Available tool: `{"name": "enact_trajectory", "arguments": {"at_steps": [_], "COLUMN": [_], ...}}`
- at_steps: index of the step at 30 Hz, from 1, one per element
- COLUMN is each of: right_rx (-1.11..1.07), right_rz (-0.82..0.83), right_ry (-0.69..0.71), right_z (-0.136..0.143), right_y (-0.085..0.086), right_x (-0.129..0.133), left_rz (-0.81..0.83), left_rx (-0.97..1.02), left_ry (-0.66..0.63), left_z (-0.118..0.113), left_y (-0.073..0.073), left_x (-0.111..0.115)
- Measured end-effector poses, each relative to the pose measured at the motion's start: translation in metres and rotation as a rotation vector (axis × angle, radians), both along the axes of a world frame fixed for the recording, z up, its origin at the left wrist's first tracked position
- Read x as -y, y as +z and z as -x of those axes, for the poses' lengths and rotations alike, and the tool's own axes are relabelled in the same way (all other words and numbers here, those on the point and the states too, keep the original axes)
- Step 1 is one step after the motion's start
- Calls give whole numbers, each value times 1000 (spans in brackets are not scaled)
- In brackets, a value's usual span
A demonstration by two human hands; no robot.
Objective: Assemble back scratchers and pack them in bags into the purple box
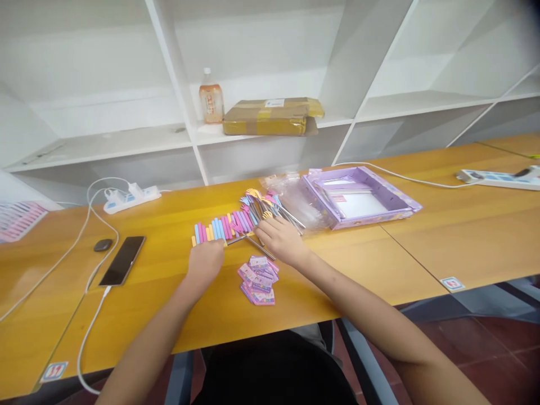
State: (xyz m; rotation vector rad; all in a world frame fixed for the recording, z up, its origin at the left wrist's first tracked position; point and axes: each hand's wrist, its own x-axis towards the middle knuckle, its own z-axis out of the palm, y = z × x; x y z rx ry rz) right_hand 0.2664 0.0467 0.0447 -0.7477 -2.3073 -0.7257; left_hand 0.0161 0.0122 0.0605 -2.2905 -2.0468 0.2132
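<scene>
My left hand (206,260) is closed at the near side of a row of pink, blue, yellow and purple sticks (218,228). My right hand (279,239) is closed a little further right. Between the two hands runs a thin metal rod (237,239) with yellow bits near its ends, apparently a hand-shaped back scratcher; both fists partly hide it. Beyond my right hand lies a pile of metal-stemmed back scratchers (258,203) with small coloured hand-shaped heads. One loose metal rod (261,247) rests just below the fingers. Small purple printed cards (258,281) are heaped nearer to me.
To the right stands an open purple box (365,216), with clear plastic bags (295,197) beside it. A phone (123,261) on a white cable and a power strip (133,199) lie left. Shelves behind hold a bottle (211,104) and a taped carton (265,119).
</scene>
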Motion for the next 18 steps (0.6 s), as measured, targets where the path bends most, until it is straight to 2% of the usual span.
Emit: {"name": "enact_trajectory", "arguments": {"at_steps": [4,6,8,12,15,18], "right_rx": [10,-75,-214,-416,-390,-316], "right_rz": [34,90,155,224,331,461], "right_ry": [50,11,-116,-512,-739,-844], "right_z": [-2,-14,-35,-89,-113,-119], "right_y": [-17,-27,-33,-43,-54,-63], "right_x": [-21,-38,-57,-86,-94,-96], "left_rz": [-32,-84,-119,-120,-141,-154], "left_rx": [29,122,265,502,622,707], "left_ry": [-4,-28,-61,-70,-29,5], "left_z": [2,5,10,21,22,20], "left_y": [-12,-19,-26,-37,-45,-53], "left_x": [-1,0,1,-1,-4,-6]}}
